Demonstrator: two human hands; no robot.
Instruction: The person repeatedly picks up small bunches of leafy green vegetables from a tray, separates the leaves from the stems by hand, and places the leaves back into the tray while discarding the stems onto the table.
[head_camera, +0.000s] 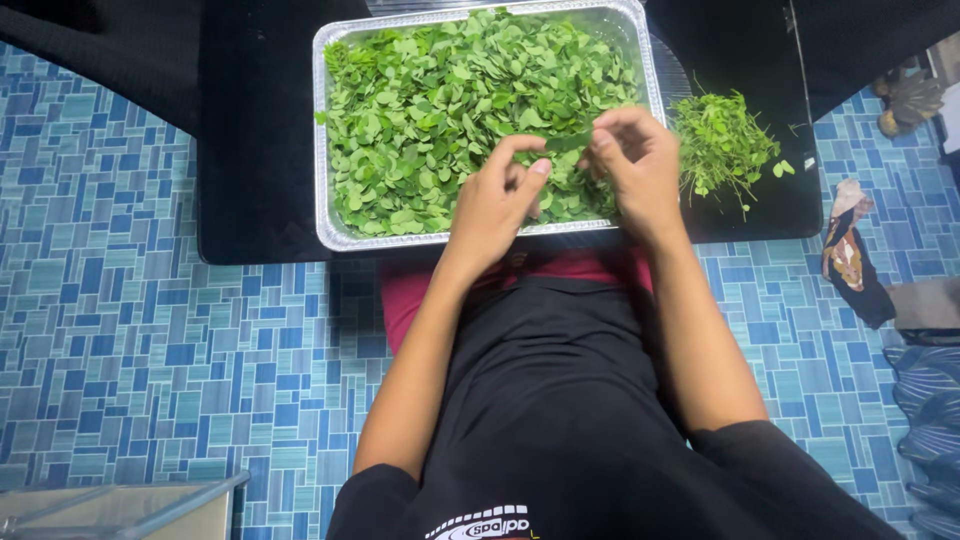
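Both hands work close together over the near edge of the tray (330, 235). Left hand (495, 205) and right hand (635, 165) each pinch one end of a small green sprig (568, 142), which spans the gap between them, its long axis running left to right. Neither hand is nearer; both are closed on it. Loose leaves (450, 110) fill the tray beneath. Stripped stems (722, 145) lie piled just right of the right hand, on a black mat (250, 150).
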